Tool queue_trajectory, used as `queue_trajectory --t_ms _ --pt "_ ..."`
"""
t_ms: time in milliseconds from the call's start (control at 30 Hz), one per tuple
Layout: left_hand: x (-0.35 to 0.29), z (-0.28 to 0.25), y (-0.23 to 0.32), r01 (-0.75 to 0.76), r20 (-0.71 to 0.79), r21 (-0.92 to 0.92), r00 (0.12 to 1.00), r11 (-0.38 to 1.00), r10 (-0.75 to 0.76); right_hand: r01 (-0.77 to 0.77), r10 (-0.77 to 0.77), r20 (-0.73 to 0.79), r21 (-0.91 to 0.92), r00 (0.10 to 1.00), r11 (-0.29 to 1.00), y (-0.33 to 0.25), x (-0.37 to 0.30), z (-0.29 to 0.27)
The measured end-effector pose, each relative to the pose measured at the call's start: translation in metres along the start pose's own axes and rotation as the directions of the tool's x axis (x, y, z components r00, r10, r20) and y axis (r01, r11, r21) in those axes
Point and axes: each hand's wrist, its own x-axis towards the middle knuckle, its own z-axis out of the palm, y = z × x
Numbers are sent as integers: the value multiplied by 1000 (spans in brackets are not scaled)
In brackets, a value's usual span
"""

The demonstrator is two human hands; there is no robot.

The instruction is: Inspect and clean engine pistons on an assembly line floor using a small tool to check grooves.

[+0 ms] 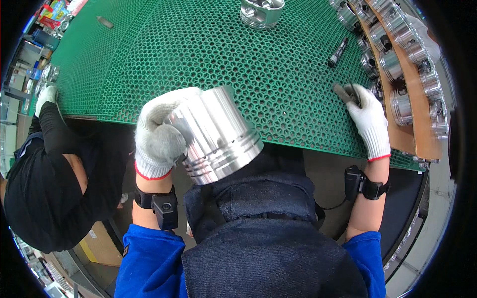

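green honeycomb mat (pixel 208 54) covers the bench, stretching away ahead of both hands; its near edge runs just behind the left hand and under the right hand.

a second person in a black sleeve (pixel 54 164) leans in well to the left of the left hand, their own white-gloved hand (pixel 45 94) on the mat's left edge. not the wearer's.

curved wooden rack (pixel 397 99) sits just right of the right hand, filled with a row of pistons (pixel 397 64) packed side by side.

shiny metal piston (pixel 216 134) is held up off the mat, close to the body, tilted, ring-groove end toward the wearer. left hand (pixel 159 134), in a white knit glove, is curled tight around the piston's left side, fingers wrapped over the skirt.

another piston (pixel 261 11) stands alone far ahead of the left hand, at the mat's far side.

right hand (pixel 370 119), also gloved, rests on the mat beside the rack, fingers closed on a small dark tool (pixel 343 93); the tool's kind is too small to tell.

black marker (pixel 338 52) lies on the mat ahead of the right hand, apart from it.

progress, judged: one piston in hand with the tool just gripped, work on it apparently not begun; rack pistons look set in place, whether finished or waiting cannot be told.
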Motion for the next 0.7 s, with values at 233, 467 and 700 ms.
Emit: queue_trajectory --t_ms 233,467,700 --pt "-13 24 -6 -61 130 187 991 980 37 -157 -119 167 984 979 90 -46 -77 -43" --pt "-10 46 -4 -84 269 487 961 870 -58 -167 -170 147 981 974 -104 -62 -92 -37" --pt "-8 57 -9 38 139 397 985 917 -101 -284 -187 255 947 949 -151 -51 -91 -30"
